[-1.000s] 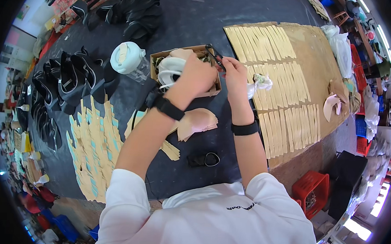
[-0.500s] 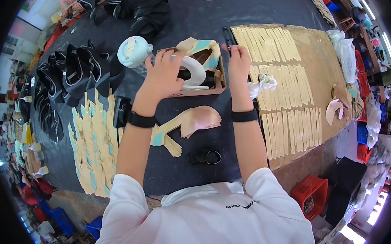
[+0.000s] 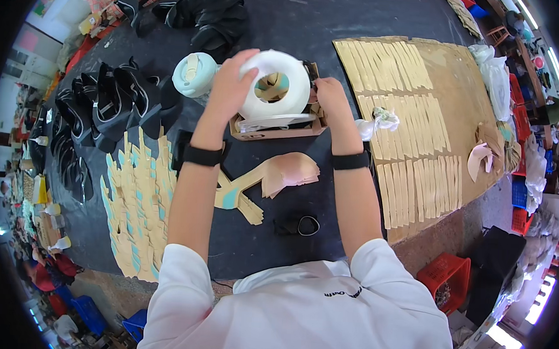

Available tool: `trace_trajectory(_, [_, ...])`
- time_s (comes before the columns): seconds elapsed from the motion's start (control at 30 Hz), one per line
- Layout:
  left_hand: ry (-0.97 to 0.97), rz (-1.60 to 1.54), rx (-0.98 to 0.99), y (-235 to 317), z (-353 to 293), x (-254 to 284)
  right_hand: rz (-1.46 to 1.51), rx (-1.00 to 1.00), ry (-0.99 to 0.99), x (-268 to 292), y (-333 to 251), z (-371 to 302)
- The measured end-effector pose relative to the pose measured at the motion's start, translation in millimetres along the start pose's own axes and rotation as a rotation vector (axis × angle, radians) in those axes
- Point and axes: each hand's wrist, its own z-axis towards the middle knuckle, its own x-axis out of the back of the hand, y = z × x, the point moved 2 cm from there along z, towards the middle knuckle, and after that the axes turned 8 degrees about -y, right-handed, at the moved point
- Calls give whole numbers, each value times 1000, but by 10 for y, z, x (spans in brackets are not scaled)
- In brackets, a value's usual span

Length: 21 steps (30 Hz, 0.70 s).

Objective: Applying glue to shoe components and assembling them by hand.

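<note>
My left hand grips the left side of a thick white ring, like a roll of tape, and holds it tilted up over a small cardboard box. The edge of another white disc shows beneath it in the box. At the box's right edge my right hand is closed with its fingers pinched around a dark thing, mostly hidden, whose kind I cannot make out. Behind the ring's hole, beige and turquoise pieces show. A light blue lidded jug stands to the left of my left hand.
Cut beige pieces lie nearer me, beside a small black band. More pieces are spread at left, with black shoes beyond. On the right, a cardboard sheet holds rows of beige strips.
My left hand has lifted the white ring up out of the box. My right hand has come down and left to the box's right edge with the dark thing.
</note>
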Motion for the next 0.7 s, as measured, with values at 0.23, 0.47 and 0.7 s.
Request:
trace_trajectory(0.23, [127, 768, 11, -128, -110, -607, -121, 240, 391, 191, 35, -487])
trace_trajectory(0.47, [-90, 455, -253, 264, -132, -635, -65, 140, 280, 274, 164, -626])
trace_trajectory(0.7, [-191, 605, -115, 57, -282, -649, -253, 205, 259, 12, 53, -700])
